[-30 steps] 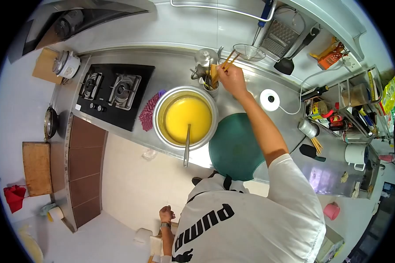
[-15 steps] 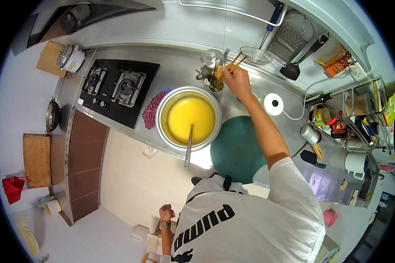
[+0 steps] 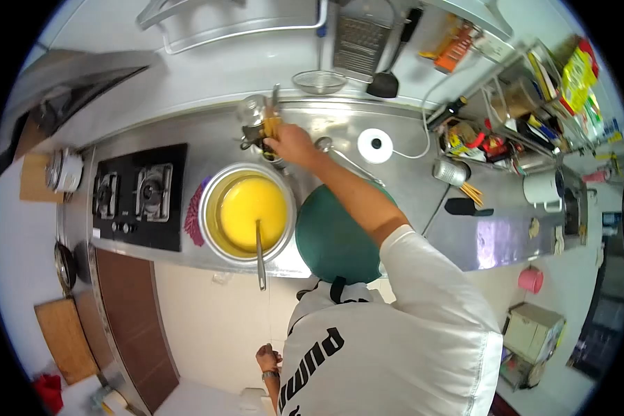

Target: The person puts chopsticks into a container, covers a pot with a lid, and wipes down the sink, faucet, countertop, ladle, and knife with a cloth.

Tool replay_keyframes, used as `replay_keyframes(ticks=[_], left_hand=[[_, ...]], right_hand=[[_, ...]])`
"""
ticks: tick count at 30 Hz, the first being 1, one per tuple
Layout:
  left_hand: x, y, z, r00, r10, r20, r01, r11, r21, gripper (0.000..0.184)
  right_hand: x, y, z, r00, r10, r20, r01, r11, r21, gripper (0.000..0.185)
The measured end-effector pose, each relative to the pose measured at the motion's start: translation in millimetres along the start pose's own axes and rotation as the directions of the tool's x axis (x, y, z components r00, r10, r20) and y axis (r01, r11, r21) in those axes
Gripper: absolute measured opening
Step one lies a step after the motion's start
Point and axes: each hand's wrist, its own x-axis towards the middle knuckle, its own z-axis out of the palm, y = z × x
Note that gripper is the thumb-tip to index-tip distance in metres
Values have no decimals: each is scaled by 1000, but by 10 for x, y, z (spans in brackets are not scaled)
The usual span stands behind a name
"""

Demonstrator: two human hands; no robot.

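Observation:
My right hand [image 3: 295, 145] is at the utensil holder [image 3: 276, 161], fingers closed around wooden utensils [image 3: 273, 126] standing there; their exact kind is partly hidden by the hand. Just behind is a glass kettle [image 3: 252, 109]. In front stands a large metal pot [image 3: 208, 232] of yellow liquid [image 3: 253, 208], with a metal spoon [image 3: 261, 260] leaning over its rim. Beneath my right forearm, a round green board [image 3: 336, 239] lies on the counter. My left hand [image 3: 268, 358] hangs low by my side, curled with nothing visible in it.
A gas stove [image 3: 139, 197] and a pink cloth [image 3: 194, 218] lie left of the pot. A metal ladle [image 3: 350, 161] and a white round device with a cord [image 3: 375, 146] are on the counter to the right. A strainer [image 3: 319, 82] and grater [image 3: 361, 45] hang on the wall.
My view has shifted to the right. My right hand is lower at the utensil holder, and the sticks that jutted out above it now stand more upright. The ladle has come into view.

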Motion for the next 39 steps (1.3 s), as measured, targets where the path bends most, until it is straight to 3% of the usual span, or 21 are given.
replay_keyframes(ticks=[1, 3, 5, 9, 13, 14, 17, 21, 22, 26, 29, 33, 35, 39], left_hand=[[26, -84, -26, 977, 206, 50, -211, 971, 112, 23], [109, -159, -64, 907, 403, 122, -420, 882, 212, 22], [8, 77, 0, 999, -37, -15, 37, 998, 45, 20], [67, 193, -17, 1000, 22, 4, -22, 999, 47, 19], [100, 334, 5, 1000, -8, 9, 8, 1000, 25, 19], [102, 375, 38, 1000, 6, -1, -6, 998, 55, 19], [164, 345, 3, 997, 56, 61, -61, 993, 99, 20], [271, 385, -6, 1000, 0, 28, -2, 998, 64, 22], [321, 387, -38, 998, -3, 61, 0, 999, 54, 22], [538, 432, -177, 998, 11, 69, -8, 999, -35, 21], [720, 608, -263, 991, 64, 118, -61, 998, -28, 21], [980, 746, -438, 979, 111, 168, -106, 994, -36, 21], [1035, 806, -536, 978, 114, 176, -117, 993, 6, 20], [1167, 807, -690, 978, 112, 178, -107, 993, -42, 18]], right_hand=[[-33, -37, -47, 1000, 1, 13, -1, 1000, 27, 29], [-79, -98, -118, 999, -22, -34, 24, 999, 46, 28], [-69, -91, -93, 993, -68, -96, 77, 992, 96, 27], [34, -64, -6, 962, -159, -223, 191, 973, 127, 24], [140, 24, 158, 989, -108, -104, 116, 991, 72, 26], [150, 47, 186, 1000, -27, 12, 26, 999, 42, 28], [62, 83, 212, 999, -52, 13, 52, 998, -20, 28], [5, 88, 248, 1000, -20, -15, 19, 999, -25, 35], [-5, 56, 221, 1000, -25, -3, 25, 1000, -18, 30], [-6, 19, 240, 991, -27, -133, 32, 999, 39, 30], [-1, 37, 245, 981, -74, -182, 83, 996, 45, 31], [37, -115, 162, 983, -18, -184, 31, 997, 70, 29], [27, -229, 84, 950, -54, -307, 88, 991, 96, 29], [32, -303, 0, 954, -15, -301, 33, 998, 55, 29]])
